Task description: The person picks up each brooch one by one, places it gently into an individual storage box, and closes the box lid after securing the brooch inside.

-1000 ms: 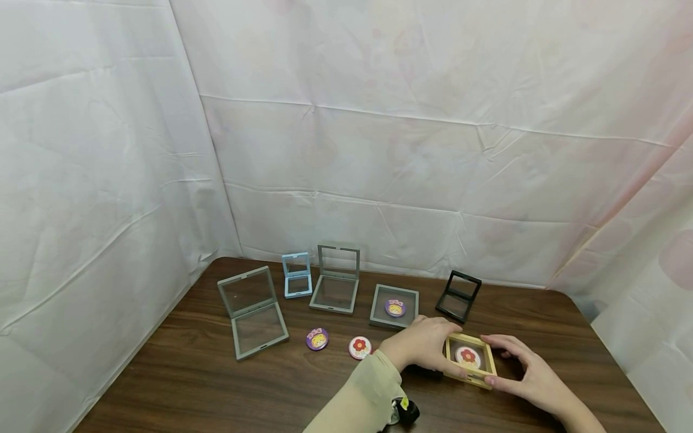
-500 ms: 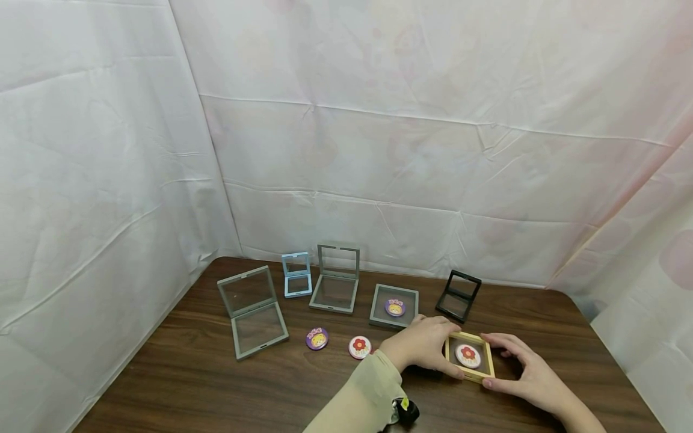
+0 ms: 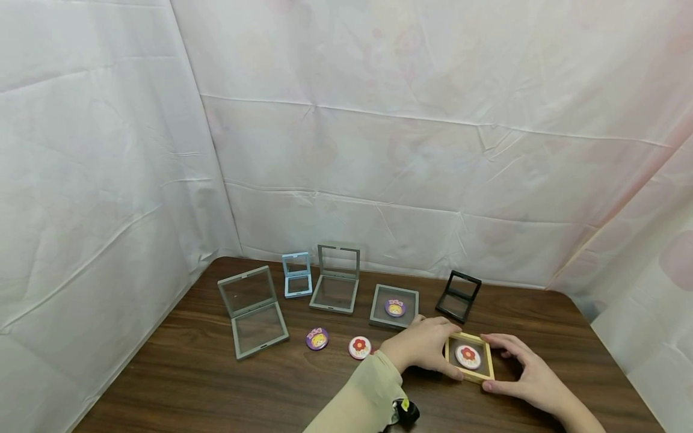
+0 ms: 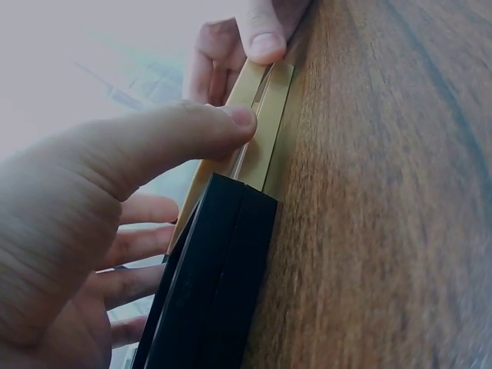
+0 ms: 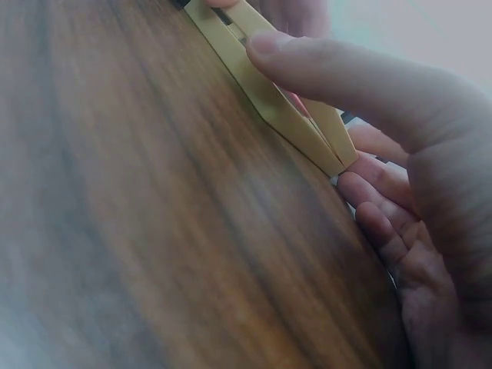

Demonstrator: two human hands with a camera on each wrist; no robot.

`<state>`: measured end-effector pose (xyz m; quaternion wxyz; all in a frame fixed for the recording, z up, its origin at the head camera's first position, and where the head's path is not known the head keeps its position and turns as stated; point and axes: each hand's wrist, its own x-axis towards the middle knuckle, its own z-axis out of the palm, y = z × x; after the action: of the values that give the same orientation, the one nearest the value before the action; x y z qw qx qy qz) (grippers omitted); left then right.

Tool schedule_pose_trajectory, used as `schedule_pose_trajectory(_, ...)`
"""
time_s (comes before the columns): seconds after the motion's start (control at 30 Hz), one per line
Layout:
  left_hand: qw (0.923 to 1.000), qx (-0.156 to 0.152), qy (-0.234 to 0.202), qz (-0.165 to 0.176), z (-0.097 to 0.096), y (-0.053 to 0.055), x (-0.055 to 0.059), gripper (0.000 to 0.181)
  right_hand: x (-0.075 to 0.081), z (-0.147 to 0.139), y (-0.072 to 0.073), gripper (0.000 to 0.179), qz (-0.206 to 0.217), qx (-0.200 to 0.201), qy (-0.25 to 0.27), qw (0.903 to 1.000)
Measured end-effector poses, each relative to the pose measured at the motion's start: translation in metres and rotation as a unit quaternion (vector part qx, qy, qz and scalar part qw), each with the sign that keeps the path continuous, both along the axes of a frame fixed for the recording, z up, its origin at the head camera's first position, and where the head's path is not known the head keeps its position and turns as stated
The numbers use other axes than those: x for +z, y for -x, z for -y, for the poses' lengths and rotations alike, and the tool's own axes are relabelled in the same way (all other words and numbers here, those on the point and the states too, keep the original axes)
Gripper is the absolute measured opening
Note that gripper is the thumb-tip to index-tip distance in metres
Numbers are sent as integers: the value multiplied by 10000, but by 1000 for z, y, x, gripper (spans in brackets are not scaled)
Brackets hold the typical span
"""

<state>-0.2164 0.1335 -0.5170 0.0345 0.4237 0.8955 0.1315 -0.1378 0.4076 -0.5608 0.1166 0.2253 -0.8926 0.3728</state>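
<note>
A yellow floating display frame lies on the table at the right, with a white badge bearing a red flower between its clear films. My left hand holds its left side, thumb on the front edge and fingers toward the back. From the other side my right hand pinches the same frame between thumb and fingers. In both wrist views a narrow gap shows between the frame's two halves. A black frame sits right by the yellow one, largely hidden under my left hand in the head view.
Opened grey frames, a blue frame and a black frame stand along the back. A flat grey frame holds a purple badge. Loose purple and flower badges lie left of my left arm.
The yellow frame's upper half has come down onto the lower half, and its front gap has narrowed. Both thumbs have shifted slightly along the front edge; the other things have stayed put.
</note>
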Motion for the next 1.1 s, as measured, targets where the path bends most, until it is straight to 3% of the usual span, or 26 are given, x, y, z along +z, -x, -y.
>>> schedule_pose_trajectory(0.57, 9998, -153, -109, 83, 5, 3, -2, 76, 1, 1, -1, 72, -229, 111, 136, 9996)
schedule_pose_trajectory(0.8, 9999, -124, -102, 59, 6, 3, -1, 75, 2, 0, -1, 74, -146, 121, 144, 9997)
schedule_pose_trajectory(1.1, 9999, -136, -101, -7, 8, 5, 0, 75, 1, -6, 1, 66, 22, 320, 588, 9978)
